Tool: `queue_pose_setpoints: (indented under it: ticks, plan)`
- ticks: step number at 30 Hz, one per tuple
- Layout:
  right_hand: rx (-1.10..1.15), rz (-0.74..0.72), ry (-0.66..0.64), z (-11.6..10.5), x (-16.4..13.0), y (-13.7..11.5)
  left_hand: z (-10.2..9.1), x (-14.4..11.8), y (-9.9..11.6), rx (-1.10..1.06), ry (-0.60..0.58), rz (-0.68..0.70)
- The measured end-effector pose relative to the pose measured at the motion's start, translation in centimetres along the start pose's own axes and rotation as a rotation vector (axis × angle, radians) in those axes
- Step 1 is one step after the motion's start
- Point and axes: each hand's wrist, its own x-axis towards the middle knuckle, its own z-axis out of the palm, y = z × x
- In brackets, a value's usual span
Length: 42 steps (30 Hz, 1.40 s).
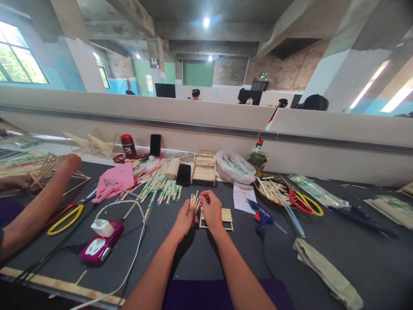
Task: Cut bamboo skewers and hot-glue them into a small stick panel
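Observation:
My left hand (185, 216) grips a small bundle of short wooden sticks (194, 199), held upright above the dark table. My right hand (211, 208) pinches at the top of that bundle with thumb and fingers. Just under and to the right of my hands lies a flat frame of glued sticks (226, 215). A finished stick model, shaped like a small bench (204, 168), stands behind my hands.
A blue glue gun (262, 217) lies right of the frame. Red-and-yellow scissors (303, 202), a basket of sticks (269, 189) and a plastic bag (235, 167) sit further right. Wrapped chopsticks (158, 183), a pink power strip (101, 245) and yellow scissors (66, 217) lie left. Another person's arm (35, 206) reaches in from the left.

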Motion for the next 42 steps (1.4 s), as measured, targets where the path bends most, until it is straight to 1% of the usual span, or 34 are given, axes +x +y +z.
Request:
queue_pose_setpoints:
  ticks: [3, 4, 5, 6, 8, 10, 11, 13, 14, 16, 18, 21, 26, 32, 37, 42]
  plan:
    - [0.105, 0.025, 0.069, -0.1, 0.1, 0.0, 0.4, -0.1, 0.7, -0.165, -0.002, 0.034]
    - [0.138, 0.020, 0.082, -0.1, 0.1, 0.0, 0.4, -0.1, 1.1, -0.195, 0.001, 0.047]
    - [0.168, 0.007, 0.067, -0.1, 0.1, -0.2, 0.3, -0.1, 1.4, -0.206, 0.004, 0.067]
    - [0.196, -0.011, 0.015, -0.1, 0.0, -0.4, 0.2, -0.2, 1.8, -0.204, 0.006, 0.097]
    - [0.245, -0.055, -0.177, -0.2, -0.4, -1.2, -0.1, -0.4, 2.4, -0.188, -0.011, 0.161]
    - [0.277, -0.124, -0.359, -0.3, -0.8, -2.2, -0.5, -0.7, 2.7, -0.178, -0.030, 0.175]
    - [0.283, -0.167, -0.411, -0.4, -1.0, -2.7, -0.7, -0.8, 2.7, -0.172, -0.033, 0.161]
    - [0.285, -0.242, -0.465, -0.3, -1.3, -3.3, -1.3, -1.0, 2.8, -0.159, -0.049, 0.123]
    - [0.284, -0.261, -0.486, -0.2, -1.3, -3.4, -1.6, -1.1, 2.7, -0.158, -0.073, 0.112]
    - [0.277, -0.250, -0.522, 0.0, -1.3, -3.0, -2.4, -1.1, 2.6, -0.172, -0.154, 0.112]
    - [0.272, -0.200, -0.535, 0.3, -1.3, -2.4, -3.0, -1.1, 2.4, -0.185, -0.236, 0.113]
    - [0.276, -0.169, -0.543, 0.5, -1.5, -1.8, -3.5, -1.0, 1.9, -0.180, -0.283, 0.082]
    - [0.295, -0.213, -0.576, 0.3, -1.8, -2.3, -3.4, -0.8, 1.5, -0.138, -0.305, 0.031]
    - [0.351, -0.109, -0.591, 0.0, -1.9, -1.9, -3.0, -0.8, 1.1, -0.246, -0.307, 0.001]
    - [0.357, -0.088, -0.584, -0.2, -2.0, -1.9, -2.7, -0.8, 0.8, -0.236, -0.275, -0.010]
    - [0.370, -0.065, -0.547, -0.2, -2.0, -2.3, -2.5, -0.7, 0.8, -0.287, -0.291, 0.022]
